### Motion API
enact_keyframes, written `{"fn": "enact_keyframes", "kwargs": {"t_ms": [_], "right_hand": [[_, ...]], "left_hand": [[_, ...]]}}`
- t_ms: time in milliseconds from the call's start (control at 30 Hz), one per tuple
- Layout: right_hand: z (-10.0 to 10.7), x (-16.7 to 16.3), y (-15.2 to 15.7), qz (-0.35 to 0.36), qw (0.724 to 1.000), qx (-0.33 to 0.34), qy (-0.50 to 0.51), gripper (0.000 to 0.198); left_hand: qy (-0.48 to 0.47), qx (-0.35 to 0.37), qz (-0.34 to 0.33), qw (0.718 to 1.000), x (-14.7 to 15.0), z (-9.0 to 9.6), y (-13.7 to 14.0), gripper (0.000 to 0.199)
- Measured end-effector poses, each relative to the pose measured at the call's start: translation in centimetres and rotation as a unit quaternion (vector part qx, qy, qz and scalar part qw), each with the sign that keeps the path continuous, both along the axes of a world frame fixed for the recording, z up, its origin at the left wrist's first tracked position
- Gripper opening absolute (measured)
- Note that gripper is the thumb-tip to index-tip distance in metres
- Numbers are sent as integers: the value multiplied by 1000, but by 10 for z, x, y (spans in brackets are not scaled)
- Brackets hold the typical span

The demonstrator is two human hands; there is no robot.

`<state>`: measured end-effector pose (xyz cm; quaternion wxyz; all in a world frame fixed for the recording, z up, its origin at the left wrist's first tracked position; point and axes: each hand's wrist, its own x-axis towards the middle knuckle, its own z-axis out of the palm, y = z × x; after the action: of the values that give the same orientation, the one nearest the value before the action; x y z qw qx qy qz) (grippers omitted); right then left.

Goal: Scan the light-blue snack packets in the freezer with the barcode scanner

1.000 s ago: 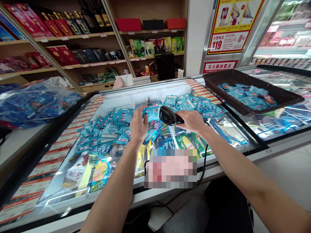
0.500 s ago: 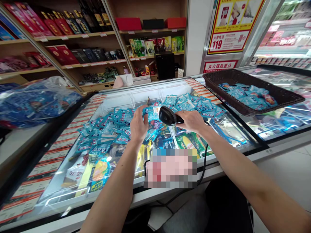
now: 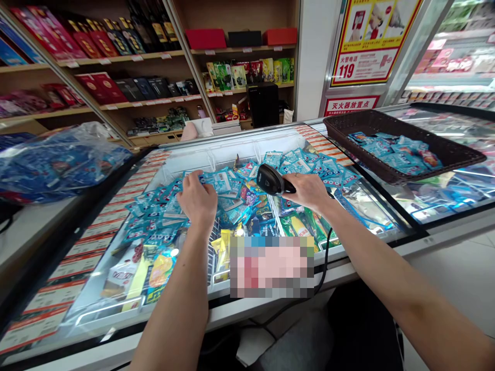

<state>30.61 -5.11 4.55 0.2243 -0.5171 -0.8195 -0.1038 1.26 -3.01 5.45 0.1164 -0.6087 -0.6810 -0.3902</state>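
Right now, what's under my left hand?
Blue packets show on both sides of your left hand; whatever lies directly beneath it is covered, so I can't tell.

Both arms [image 3: 177, 291] reach forward, left hand [image 3: 197, 200] palm down, right hand [image 3: 308, 191] gripping.

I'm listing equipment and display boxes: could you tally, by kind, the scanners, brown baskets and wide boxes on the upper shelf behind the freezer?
Scanner, in the right hand: 1
Brown basket: 1
Wide boxes: 3
Total: 5
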Motion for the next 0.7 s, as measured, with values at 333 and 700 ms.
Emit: {"fn": "enact_keyframes", "kwargs": {"t_ms": [333, 700], "right_hand": [[-1, 1, 1, -18, 1000, -3, -9, 38], [1, 4, 2, -36, 999, -13, -11, 38]], "left_hand": [[108, 7, -48, 993, 5, -8, -6, 37], [231, -117, -215, 942, 17, -37, 6, 40]]}}
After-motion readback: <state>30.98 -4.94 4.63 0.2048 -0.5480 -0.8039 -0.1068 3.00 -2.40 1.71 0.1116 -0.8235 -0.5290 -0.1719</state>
